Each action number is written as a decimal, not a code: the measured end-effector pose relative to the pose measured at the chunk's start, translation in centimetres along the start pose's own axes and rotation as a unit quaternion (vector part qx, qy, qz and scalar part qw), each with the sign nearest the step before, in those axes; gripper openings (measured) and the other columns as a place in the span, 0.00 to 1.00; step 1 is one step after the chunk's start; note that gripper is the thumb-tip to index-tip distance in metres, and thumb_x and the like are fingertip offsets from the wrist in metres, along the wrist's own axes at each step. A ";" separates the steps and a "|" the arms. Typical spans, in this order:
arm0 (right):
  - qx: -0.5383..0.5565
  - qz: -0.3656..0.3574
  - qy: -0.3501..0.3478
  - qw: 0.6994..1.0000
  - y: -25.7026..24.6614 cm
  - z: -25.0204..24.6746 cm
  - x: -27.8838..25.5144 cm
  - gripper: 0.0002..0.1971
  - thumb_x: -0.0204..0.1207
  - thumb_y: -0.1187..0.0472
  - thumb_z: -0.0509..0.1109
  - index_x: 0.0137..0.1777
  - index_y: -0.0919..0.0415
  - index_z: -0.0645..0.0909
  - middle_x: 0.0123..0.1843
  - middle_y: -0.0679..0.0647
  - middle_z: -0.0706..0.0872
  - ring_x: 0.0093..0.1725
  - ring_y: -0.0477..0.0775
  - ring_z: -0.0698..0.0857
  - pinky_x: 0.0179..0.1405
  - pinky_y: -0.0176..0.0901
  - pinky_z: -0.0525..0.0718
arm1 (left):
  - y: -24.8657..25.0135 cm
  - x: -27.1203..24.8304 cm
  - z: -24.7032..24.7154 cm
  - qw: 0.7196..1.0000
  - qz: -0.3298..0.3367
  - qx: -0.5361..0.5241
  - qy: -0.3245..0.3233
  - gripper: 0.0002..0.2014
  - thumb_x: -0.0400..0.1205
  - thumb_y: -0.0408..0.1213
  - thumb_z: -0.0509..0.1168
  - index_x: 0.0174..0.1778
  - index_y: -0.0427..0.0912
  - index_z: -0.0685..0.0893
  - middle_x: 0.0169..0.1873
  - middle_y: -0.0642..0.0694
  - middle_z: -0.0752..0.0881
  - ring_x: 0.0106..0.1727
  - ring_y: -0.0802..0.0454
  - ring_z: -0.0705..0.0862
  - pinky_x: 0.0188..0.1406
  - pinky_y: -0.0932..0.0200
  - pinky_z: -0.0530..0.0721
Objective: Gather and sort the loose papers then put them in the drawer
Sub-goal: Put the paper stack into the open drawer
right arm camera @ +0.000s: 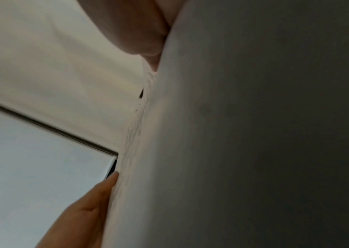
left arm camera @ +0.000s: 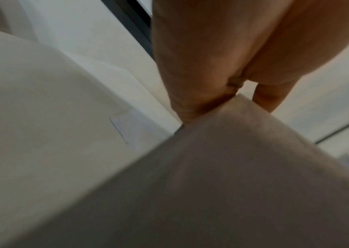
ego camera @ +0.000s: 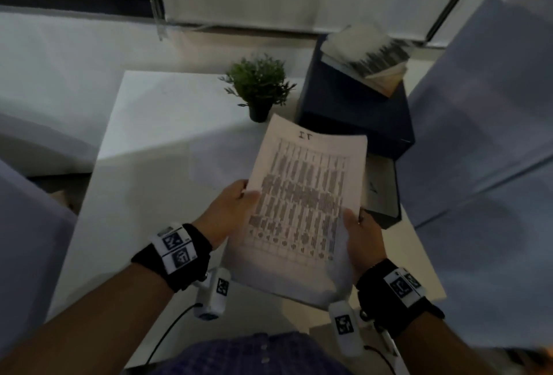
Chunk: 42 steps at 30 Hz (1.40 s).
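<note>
I hold a stack of printed papers [ego camera: 302,204] above the white table [ego camera: 155,141]; its top sheet shows a table of dark text with "71" handwritten at its far end. My left hand [ego camera: 236,204] pinches the stack's left edge, thumb on top. My right hand [ego camera: 359,231] pinches the right edge lower down, thumb on the sheet. In the left wrist view the papers [left arm camera: 243,176] fill the lower right below my left hand [left arm camera: 212,94]. In the right wrist view the stack [right arm camera: 254,134] covers the right side, with my right hand [right arm camera: 148,36] at the top. No drawer is visible.
A small potted plant [ego camera: 258,87] stands at the table's far side. To its right sits a dark blue box [ego camera: 356,111] with a book [ego camera: 368,60] on top. A dark open box [ego camera: 381,192] lies just right of the papers. Window blinds run behind.
</note>
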State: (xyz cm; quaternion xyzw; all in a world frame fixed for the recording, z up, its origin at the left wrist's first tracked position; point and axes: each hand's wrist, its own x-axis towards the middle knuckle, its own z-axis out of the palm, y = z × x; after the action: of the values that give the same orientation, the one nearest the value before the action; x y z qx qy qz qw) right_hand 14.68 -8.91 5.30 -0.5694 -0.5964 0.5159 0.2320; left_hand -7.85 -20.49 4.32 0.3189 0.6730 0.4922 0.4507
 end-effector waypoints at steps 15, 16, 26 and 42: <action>0.187 0.213 -0.144 0.948 -0.2 -11.9 2.7 0.16 0.84 0.54 0.62 0.61 0.67 0.81 0.36 0.62 0.88 0.26 0.58 0.83 0.20 0.38 0.78 | 7.9 6.3 9.3 0.975 -0.143 0.141 0.099 0.19 0.84 0.43 0.66 0.57 0.28 0.84 0.50 0.37 0.84 0.42 0.46 0.83 0.41 0.59 0.78; 0.170 0.214 -0.152 0.950 -0.2 -12.3 3.1 0.16 0.85 0.54 0.60 0.58 0.67 0.80 0.31 0.62 0.86 0.21 0.55 0.79 0.15 0.35 0.73 | 8.3 6.9 9.5 0.973 -0.151 0.134 0.108 0.20 0.84 0.44 0.66 0.60 0.27 0.83 0.50 0.37 0.84 0.43 0.46 0.83 0.42 0.59 0.78; -0.047 0.096 -0.077 0.991 -3.1 -9.4 11.3 0.12 0.82 0.64 0.62 0.38 0.69 0.77 0.27 0.63 0.78 0.19 0.57 0.74 0.26 0.45 0.74 | 9.7 10.1 11.8 0.975 -0.188 0.099 0.057 0.13 0.87 0.26 0.53 0.63 0.31 0.79 0.63 0.31 0.83 0.57 0.34 0.85 0.52 0.42 0.88; -0.494 -0.055 -0.100 0.862 -4.0 -6.9 14.5 0.11 0.83 0.56 0.62 0.43 0.62 0.73 0.54 0.64 0.86 0.46 0.65 0.84 0.39 0.46 0.77 | 7.1 13.5 14.5 0.789 -0.068 0.607 0.064 0.28 0.86 0.28 0.56 0.77 0.17 0.54 0.71 0.25 0.74 0.69 0.35 0.80 0.62 0.50 0.81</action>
State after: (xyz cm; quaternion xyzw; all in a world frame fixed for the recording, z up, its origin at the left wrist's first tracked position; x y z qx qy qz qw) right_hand 15.35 7.53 6.79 -0.5206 -0.8238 0.1940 -0.1129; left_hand 0.12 -1.02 5.52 0.4484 0.8802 -0.0302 0.1527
